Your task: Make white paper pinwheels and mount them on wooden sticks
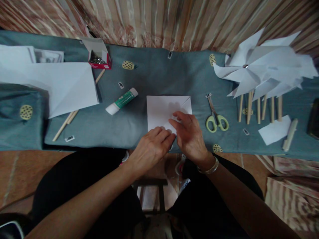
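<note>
A white square of paper lies on the grey-blue cloth in front of me, its top right corner folded in. My left hand rests on its near edge with the fingers curled and pressed down. My right hand sits just beside it on the paper's lower right part, fingers bent, fingertips pressing the sheet. Both hands touch near the paper's bottom edge. A glue stick lies to the left of the paper, and green-handled scissors lie to the right.
Several white paper pinwheels on wooden sticks lie at the right, with a small paper scrap below them. Large white sheets and wooden sticks lie at the left, a red box of pins behind. A striped curtain hangs beyond.
</note>
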A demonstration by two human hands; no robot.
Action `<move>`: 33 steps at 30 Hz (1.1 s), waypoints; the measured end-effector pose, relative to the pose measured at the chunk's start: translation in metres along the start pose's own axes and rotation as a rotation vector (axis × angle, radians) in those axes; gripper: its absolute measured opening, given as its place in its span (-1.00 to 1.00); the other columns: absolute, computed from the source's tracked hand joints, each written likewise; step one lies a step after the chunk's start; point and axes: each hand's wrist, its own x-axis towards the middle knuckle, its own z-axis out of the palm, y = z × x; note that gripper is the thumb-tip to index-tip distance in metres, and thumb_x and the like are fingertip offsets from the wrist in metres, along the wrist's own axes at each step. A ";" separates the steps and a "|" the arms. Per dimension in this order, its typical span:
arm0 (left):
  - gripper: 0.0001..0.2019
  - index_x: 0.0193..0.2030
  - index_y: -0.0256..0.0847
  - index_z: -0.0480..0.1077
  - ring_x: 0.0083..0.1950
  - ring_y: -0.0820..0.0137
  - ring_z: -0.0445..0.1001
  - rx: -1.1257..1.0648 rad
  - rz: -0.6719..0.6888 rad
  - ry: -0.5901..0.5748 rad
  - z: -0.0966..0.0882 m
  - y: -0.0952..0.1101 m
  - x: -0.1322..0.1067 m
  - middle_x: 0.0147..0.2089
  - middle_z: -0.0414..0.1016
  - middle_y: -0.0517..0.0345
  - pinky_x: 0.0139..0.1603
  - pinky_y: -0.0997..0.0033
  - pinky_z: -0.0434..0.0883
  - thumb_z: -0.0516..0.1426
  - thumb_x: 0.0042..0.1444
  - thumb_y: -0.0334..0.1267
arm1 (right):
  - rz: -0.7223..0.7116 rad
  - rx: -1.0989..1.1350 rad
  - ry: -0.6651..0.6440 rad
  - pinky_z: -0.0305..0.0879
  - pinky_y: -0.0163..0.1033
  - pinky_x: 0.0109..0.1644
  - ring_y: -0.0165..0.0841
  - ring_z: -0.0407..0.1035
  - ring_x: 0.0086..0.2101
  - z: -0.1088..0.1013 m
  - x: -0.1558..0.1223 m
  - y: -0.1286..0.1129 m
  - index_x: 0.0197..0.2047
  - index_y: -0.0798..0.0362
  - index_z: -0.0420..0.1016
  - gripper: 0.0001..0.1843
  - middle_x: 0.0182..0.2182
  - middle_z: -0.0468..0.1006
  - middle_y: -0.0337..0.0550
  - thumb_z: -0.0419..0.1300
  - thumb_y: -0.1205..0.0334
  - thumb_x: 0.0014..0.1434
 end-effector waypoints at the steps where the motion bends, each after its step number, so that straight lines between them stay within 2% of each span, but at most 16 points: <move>1: -0.81 -0.03 -0.36 0.39 -0.13 0.26 0.41 0.002 0.001 0.002 0.000 0.000 0.000 -0.15 0.49 -0.02 -0.15 0.26 0.49 0.01 0.32 -0.36 | 0.003 0.000 0.005 0.27 0.13 0.11 -0.03 0.31 0.05 0.001 -0.001 0.000 0.03 -0.07 0.45 -0.64 0.14 0.41 -0.02 0.00 0.40 0.26; 4: -0.81 -0.04 -0.35 0.40 -0.14 0.27 0.41 0.004 -0.002 0.011 0.000 0.001 0.000 -0.15 0.49 -0.01 -0.15 0.26 0.50 0.01 0.32 -0.36 | 0.010 0.002 0.035 0.25 0.14 0.11 -0.04 0.32 0.08 0.004 -0.003 -0.001 0.05 -0.17 0.43 -0.62 0.13 0.42 -0.10 0.01 0.39 0.26; 11: -0.83 -0.08 -0.35 0.41 -0.14 0.26 0.41 -0.004 0.000 0.030 0.001 0.000 -0.001 -0.15 0.49 -0.02 -0.14 0.26 0.50 0.03 0.31 -0.36 | -0.016 0.010 0.077 0.27 0.11 0.09 -0.08 0.31 0.13 0.011 -0.007 0.001 0.10 -0.24 0.38 -0.63 0.15 0.42 -0.15 0.02 0.31 0.30; 15: -0.83 -0.06 -0.34 0.40 -0.13 0.25 0.42 -0.010 -0.005 0.028 0.001 -0.001 0.000 -0.16 0.49 -0.02 -0.15 0.24 0.50 0.03 0.31 -0.36 | -0.021 0.066 0.071 0.24 0.14 0.16 -0.07 0.30 0.15 0.010 -0.009 0.002 0.11 -0.16 0.40 -0.60 0.15 0.42 -0.10 0.03 0.36 0.27; 21: -0.83 -0.05 -0.32 0.39 -0.11 0.26 0.44 -0.004 -0.007 0.030 -0.001 -0.001 0.002 -0.11 0.49 -0.04 -0.14 0.23 0.51 0.02 0.31 -0.38 | -0.027 0.084 0.174 0.24 0.09 0.23 -0.15 0.30 0.18 -0.014 0.009 0.011 0.21 -0.08 0.36 -0.47 0.18 0.40 -0.05 -0.08 0.47 0.24; 23: -0.83 -0.06 -0.33 0.40 -0.12 0.25 0.45 -0.012 -0.007 0.029 -0.002 0.000 0.003 -0.12 0.50 -0.04 -0.15 0.23 0.52 0.02 0.31 -0.38 | 0.003 0.041 0.198 0.18 0.10 0.28 -0.14 0.25 0.23 -0.019 0.021 0.018 0.26 0.00 0.31 -0.47 0.22 0.37 0.01 -0.08 0.45 0.26; 26: -0.82 -0.06 -0.34 0.41 -0.13 0.26 0.46 -0.019 -0.007 0.033 -0.004 0.000 0.003 -0.12 0.50 -0.04 -0.15 0.25 0.53 0.02 0.31 -0.37 | 0.024 -0.008 0.127 0.14 0.12 0.30 -0.11 0.20 0.26 -0.019 0.038 0.029 0.29 0.11 0.29 -0.48 0.22 0.38 0.08 -0.09 0.42 0.29; 29: -0.81 -0.01 -0.34 0.40 -0.12 0.28 0.47 -0.001 0.005 0.043 -0.005 0.000 0.002 -0.10 0.51 -0.05 -0.13 0.27 0.53 0.04 0.31 -0.37 | 0.017 -0.055 0.097 0.19 0.11 0.26 -0.11 0.27 0.21 -0.017 0.045 0.038 0.27 0.14 0.30 -0.51 0.19 0.42 0.09 -0.09 0.38 0.31; 33: -0.75 0.07 -0.37 0.38 -0.13 0.28 0.48 0.027 0.025 0.076 -0.008 -0.006 -0.002 -0.09 0.53 -0.05 -0.12 0.27 0.53 0.07 0.28 -0.40 | 0.000 -0.103 0.111 0.24 0.11 0.21 -0.10 0.38 0.10 -0.024 0.042 0.042 0.19 0.12 0.41 -0.57 0.09 0.53 0.07 -0.06 0.29 0.33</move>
